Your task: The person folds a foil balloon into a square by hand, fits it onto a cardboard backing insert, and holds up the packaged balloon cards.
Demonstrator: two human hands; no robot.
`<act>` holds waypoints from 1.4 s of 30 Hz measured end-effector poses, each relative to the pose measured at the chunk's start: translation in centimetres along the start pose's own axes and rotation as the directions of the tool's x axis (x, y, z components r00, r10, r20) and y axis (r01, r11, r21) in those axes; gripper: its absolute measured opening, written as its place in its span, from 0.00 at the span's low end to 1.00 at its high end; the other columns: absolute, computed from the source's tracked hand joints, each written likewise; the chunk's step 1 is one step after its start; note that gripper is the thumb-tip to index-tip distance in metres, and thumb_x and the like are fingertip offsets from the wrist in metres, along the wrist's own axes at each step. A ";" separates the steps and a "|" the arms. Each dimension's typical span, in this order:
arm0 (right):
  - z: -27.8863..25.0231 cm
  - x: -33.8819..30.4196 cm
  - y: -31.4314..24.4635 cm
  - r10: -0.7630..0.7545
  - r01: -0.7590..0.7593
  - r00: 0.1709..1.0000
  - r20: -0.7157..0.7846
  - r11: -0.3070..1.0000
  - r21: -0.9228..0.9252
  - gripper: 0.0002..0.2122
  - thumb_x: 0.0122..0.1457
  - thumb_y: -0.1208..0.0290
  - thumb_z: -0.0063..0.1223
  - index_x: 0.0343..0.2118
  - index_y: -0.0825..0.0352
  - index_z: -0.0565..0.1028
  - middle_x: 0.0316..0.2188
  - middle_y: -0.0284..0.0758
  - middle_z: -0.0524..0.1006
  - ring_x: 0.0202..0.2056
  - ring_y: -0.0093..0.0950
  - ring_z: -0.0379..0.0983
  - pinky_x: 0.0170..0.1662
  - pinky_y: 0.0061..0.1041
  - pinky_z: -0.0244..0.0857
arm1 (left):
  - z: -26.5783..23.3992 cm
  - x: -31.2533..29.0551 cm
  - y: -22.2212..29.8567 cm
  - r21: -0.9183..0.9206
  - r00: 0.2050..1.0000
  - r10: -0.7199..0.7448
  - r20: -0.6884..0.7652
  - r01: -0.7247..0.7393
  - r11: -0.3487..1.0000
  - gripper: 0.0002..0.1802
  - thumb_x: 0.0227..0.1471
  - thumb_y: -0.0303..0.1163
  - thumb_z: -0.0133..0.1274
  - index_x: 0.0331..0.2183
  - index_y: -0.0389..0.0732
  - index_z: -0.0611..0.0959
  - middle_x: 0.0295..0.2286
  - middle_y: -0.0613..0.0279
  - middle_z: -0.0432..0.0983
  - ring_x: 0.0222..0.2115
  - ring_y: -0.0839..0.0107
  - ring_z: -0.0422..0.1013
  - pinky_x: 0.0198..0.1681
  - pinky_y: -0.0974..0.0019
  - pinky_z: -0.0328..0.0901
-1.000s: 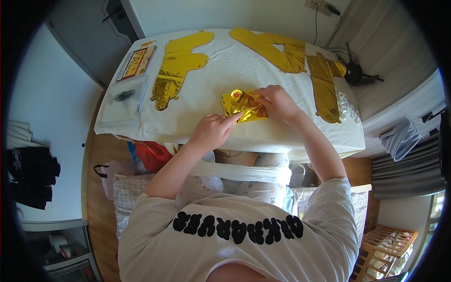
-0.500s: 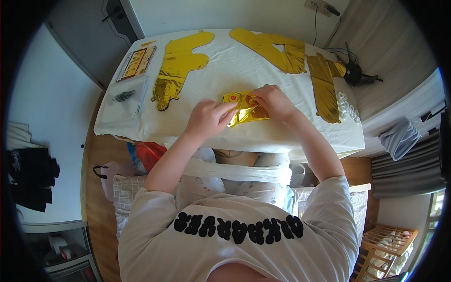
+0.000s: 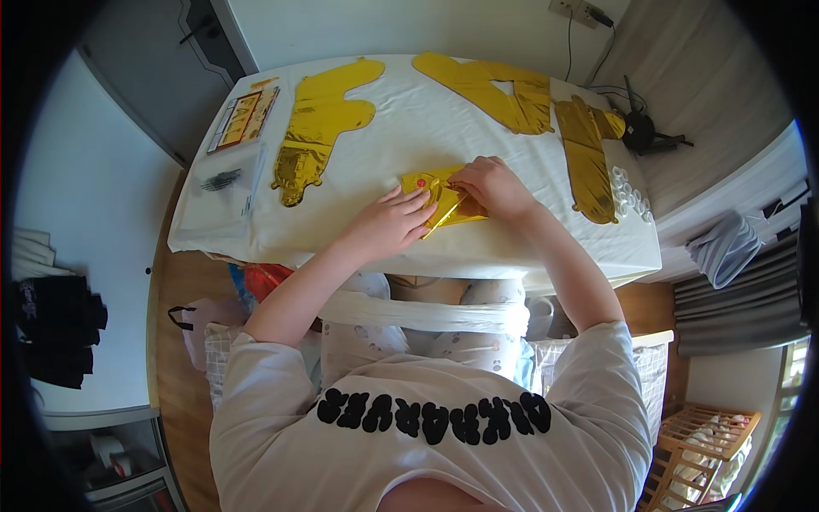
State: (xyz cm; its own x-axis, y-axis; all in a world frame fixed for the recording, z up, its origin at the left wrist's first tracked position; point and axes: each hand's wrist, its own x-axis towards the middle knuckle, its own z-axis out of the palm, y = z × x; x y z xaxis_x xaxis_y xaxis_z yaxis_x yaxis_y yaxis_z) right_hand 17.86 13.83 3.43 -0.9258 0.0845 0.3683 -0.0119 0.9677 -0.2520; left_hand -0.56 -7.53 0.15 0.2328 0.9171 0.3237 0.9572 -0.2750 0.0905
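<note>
A folded gold foil balloon [image 3: 455, 207] with a small red dot lies near the front of the white-covered table [image 3: 341, 235]. My left hand [image 3: 391, 224] rests on its left side, fingers spread and laid flat over the foil. At its upper right edge my right hand [image 3: 495, 188] has its fingers closed on the foil; the fingertips are partly hidden. Flat letter-shaped gold foil balloons are spread farther back: one at the left [image 3: 320, 124], one at the back middle [image 3: 495, 85] and one at the right [image 3: 586, 158].
At the table's left lie a picture card [image 3: 243, 119] and a clear bag [image 3: 223, 188] with dark thin pieces. Several small clear rolls [image 3: 630, 198] sit by the right edge, near a black device [image 3: 640, 132] with cables. A wooden rack [image 3: 704, 435] stands at lower right.
My left hand has gone from a raised, pinched pose to lying flat on the foil with fingers spread. My right hand stays on the foil's right side, nearly unmoved.
</note>
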 end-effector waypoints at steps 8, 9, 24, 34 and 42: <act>-0.2 0.3 -0.3 0.004 -0.005 0.999 0.054 1.000 0.007 0.08 0.58 0.73 0.55 0.39 0.61 0.82 0.33 0.30 0.81 0.39 0.34 0.75 0.50 0.35 0.65 | -4.7 4.5 0.4 -0.010 0.969 -0.162 0.188 0.167 0.986 0.25 0.62 0.46 0.52 0.55 0.42 0.78 0.56 0.55 0.73 0.57 0.62 0.69 0.68 0.48 0.52; -0.2 0.2 -0.2 0.008 -0.008 0.998 0.056 1.000 0.005 0.08 0.58 0.73 0.55 0.39 0.61 0.82 0.33 0.30 0.81 0.39 0.34 0.75 0.50 0.35 0.65 | -4.7 5.6 0.3 0.031 0.968 -0.197 0.157 0.195 0.980 0.24 0.62 0.46 0.51 0.54 0.42 0.78 0.56 0.54 0.73 0.57 0.60 0.69 0.69 0.49 0.52; -0.5 -1.2 -1.2 0.500 -0.423 0.866 -0.024 0.757 0.498 0.11 0.62 0.70 0.55 0.44 0.68 0.80 0.40 0.44 0.81 0.44 0.42 0.75 0.51 0.36 0.69 | 2.8 7.7 -3.6 -0.040 0.982 0.018 0.186 -0.011 0.999 0.36 0.67 0.46 0.41 0.67 0.35 0.58 0.67 0.48 0.53 0.69 0.56 0.49 0.71 0.52 0.45; 0.8 -4.3 -6.0 0.164 -0.166 0.965 -0.203 0.986 0.009 0.13 0.62 0.71 0.56 0.48 0.69 0.78 0.49 0.43 0.78 0.51 0.43 0.75 0.57 0.42 0.67 | 3.3 7.6 -3.9 -0.042 0.990 0.041 0.136 -0.035 0.998 0.35 0.67 0.44 0.42 0.67 0.35 0.58 0.68 0.50 0.52 0.69 0.57 0.48 0.72 0.56 0.44; 0.8 -4.3 -6.0 0.180 -0.190 0.975 -0.131 0.979 -0.068 0.13 0.63 0.68 0.55 0.48 0.66 0.78 0.50 0.39 0.78 0.55 0.39 0.73 0.62 0.41 0.62 | 3.1 7.6 -3.8 -0.007 0.981 0.015 0.194 -0.014 1.000 0.36 0.67 0.45 0.40 0.68 0.37 0.55 0.69 0.52 0.48 0.70 0.59 0.45 0.73 0.56 0.41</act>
State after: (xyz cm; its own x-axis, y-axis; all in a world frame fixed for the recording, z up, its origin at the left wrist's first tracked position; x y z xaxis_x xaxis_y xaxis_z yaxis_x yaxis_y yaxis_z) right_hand 21.66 7.43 2.64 -0.8551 0.2877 0.4314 0.1899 0.9479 -0.2558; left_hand -1.87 1.35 -0.70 0.2761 0.9515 0.1360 0.9527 -0.2896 0.0924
